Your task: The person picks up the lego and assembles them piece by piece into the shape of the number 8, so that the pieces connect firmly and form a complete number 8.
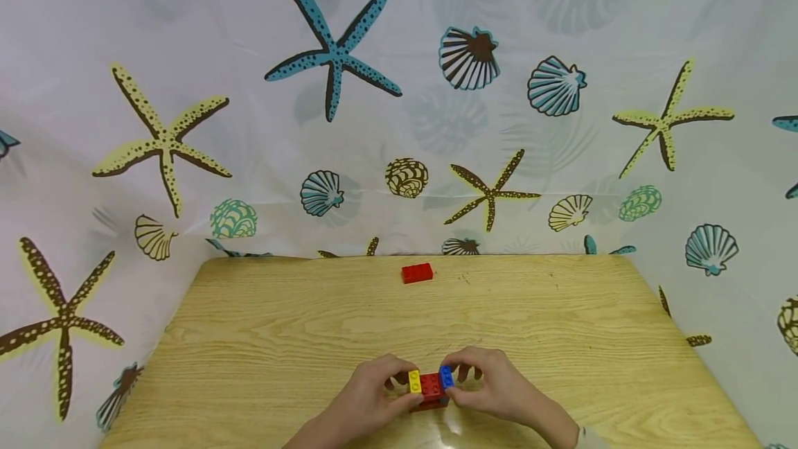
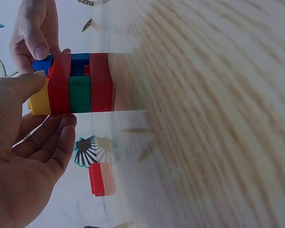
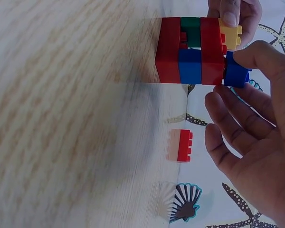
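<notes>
A small tower of toy building bricks stands on the wooden table. Its bottom is a red brick (image 2: pixel 102 84); above that sit a green brick (image 2: pixel 80 94) and a blue brick (image 3: pixel 189 66) with a gap between them, then an upper red brick (image 1: pixel 431 384). My left hand (image 1: pixel 373 393) pinches a yellow brick (image 1: pixel 414 382) at the upper brick's left end, thumb at the near side. At the right end, my right hand (image 1: pixel 492 386) pinches a top blue brick (image 1: pixel 445 376) between thumb and finger. A thin dark gap shows beneath this blue brick in the right wrist view.
A loose red brick (image 1: pixel 417 273) lies near the far edge of the wooden table (image 1: pixel 280 338). A white curtain (image 1: pixel 386 130) printed with starfish and shells hangs behind the table and along both sides.
</notes>
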Demonstrator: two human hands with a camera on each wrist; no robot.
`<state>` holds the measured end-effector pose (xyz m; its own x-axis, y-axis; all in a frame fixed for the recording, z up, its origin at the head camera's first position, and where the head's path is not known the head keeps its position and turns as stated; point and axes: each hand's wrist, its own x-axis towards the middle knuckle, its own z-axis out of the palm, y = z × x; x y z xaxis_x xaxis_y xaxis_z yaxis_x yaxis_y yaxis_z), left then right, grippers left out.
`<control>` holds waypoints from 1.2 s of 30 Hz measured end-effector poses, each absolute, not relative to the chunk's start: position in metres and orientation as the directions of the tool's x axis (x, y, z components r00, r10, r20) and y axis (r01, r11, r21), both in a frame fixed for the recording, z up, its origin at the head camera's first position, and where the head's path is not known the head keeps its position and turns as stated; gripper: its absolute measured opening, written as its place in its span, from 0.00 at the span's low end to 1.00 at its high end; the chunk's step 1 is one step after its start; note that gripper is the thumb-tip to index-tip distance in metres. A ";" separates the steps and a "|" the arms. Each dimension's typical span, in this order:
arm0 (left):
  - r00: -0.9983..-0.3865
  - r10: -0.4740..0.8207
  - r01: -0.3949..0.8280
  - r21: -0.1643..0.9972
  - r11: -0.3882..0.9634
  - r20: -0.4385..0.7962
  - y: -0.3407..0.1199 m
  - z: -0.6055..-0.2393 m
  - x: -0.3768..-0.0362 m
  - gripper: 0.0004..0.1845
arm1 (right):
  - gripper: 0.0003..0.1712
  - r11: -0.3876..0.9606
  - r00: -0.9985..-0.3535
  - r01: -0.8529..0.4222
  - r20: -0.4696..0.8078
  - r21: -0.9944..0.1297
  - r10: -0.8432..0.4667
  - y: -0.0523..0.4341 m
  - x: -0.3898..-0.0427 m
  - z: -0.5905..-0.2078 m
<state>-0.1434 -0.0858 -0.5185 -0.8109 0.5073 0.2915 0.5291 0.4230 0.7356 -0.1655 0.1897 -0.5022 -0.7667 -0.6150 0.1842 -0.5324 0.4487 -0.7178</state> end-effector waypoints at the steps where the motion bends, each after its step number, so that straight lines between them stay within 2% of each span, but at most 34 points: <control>1: -0.811 0.507 0.527 0.738 0.422 0.290 -0.086 -0.519 -0.143 0.19 | 0.15 0.448 -0.766 -0.531 0.183 -0.719 -0.616 0.190 -0.166 -0.502; 10: -0.808 0.510 0.533 0.732 0.423 0.294 -0.086 -0.520 -0.144 0.19 | 0.15 0.451 -0.780 -0.494 0.150 -0.743 -0.608 0.191 -0.165 -0.502; 36: -0.808 0.515 0.530 0.736 0.421 0.287 -0.086 -0.523 -0.146 0.19 | 0.15 0.428 -0.774 -0.511 0.182 -0.745 -0.607 0.190 -0.166 -0.504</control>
<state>-0.1456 -0.0865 -0.5227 -0.8077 0.5153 0.2866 0.5298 0.4208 0.7364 -0.1664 0.1897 -0.5035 -0.7737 -0.6069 0.1816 -0.5110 0.4284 -0.7452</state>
